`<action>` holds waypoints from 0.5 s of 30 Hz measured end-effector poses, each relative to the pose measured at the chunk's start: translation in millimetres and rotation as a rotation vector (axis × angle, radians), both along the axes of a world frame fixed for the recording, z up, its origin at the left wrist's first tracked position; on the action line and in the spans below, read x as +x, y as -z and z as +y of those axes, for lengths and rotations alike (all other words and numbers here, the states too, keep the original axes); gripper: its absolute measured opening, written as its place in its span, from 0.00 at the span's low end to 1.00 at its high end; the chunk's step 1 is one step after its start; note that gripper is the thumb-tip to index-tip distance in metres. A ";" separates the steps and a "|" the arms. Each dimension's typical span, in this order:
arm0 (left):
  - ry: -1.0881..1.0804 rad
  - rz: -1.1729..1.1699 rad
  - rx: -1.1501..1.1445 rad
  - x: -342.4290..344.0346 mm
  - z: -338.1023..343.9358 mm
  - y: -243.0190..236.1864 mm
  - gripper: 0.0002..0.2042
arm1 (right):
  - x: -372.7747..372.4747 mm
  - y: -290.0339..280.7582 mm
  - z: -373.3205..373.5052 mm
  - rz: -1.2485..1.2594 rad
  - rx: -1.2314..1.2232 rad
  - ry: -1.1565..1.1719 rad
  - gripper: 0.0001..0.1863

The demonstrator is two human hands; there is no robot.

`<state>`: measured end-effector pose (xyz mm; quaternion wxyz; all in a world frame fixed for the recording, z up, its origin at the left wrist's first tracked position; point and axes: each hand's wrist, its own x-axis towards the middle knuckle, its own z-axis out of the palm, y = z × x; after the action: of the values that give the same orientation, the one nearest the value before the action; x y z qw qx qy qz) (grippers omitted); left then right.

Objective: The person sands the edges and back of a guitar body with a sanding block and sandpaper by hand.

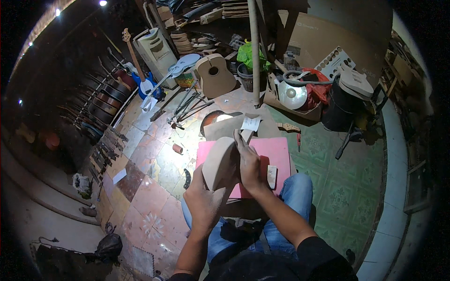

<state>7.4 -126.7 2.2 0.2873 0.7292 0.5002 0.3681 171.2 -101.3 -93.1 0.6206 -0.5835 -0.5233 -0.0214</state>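
Above a pink board point(262, 149), left fingers point(198, 180) and right fingers point(244, 149) grasp a curved, matte wooden body point(217, 163).

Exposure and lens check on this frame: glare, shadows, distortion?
Head view: lamp blown out at the top; guitar rack underlit; glare spots on the left floor tiles.
Head view: wooden body has a bright edge but a shaded face; dark shadow on the pink board beside the right hand.
Head view: black corners; right tile strip bows.
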 end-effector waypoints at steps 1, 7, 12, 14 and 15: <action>0.003 0.001 -0.002 -0.4 0.7 2.5 0.33 | -3.0 2.3 1.1 0.033 -0.012 -0.006 0.29; -0.015 -0.018 -0.018 -8.2 -6.6 9.5 0.34 | -9.2 20.9 -10.8 0.196 -0.045 -0.139 0.30; 0.020 0.019 0.110 -19.5 -2.4 16.9 0.33 | -16.1 29.6 -21.7 0.416 -0.084 -0.217 0.28; 0.040 -0.030 0.080 -22.2 0.8 19.0 0.33 | -5.4 55.6 -18.7 0.421 -0.067 -0.240 0.29; 0.057 -0.077 0.061 -23.3 3.8 19.0 0.34 | 9.2 71.1 -14.5 0.249 -0.131 -0.188 0.30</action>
<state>-15.9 -123.0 -16.8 0.2943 0.7367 0.4565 0.4028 180.5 -115.8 -164.1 0.6406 -0.5691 -0.4951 0.1434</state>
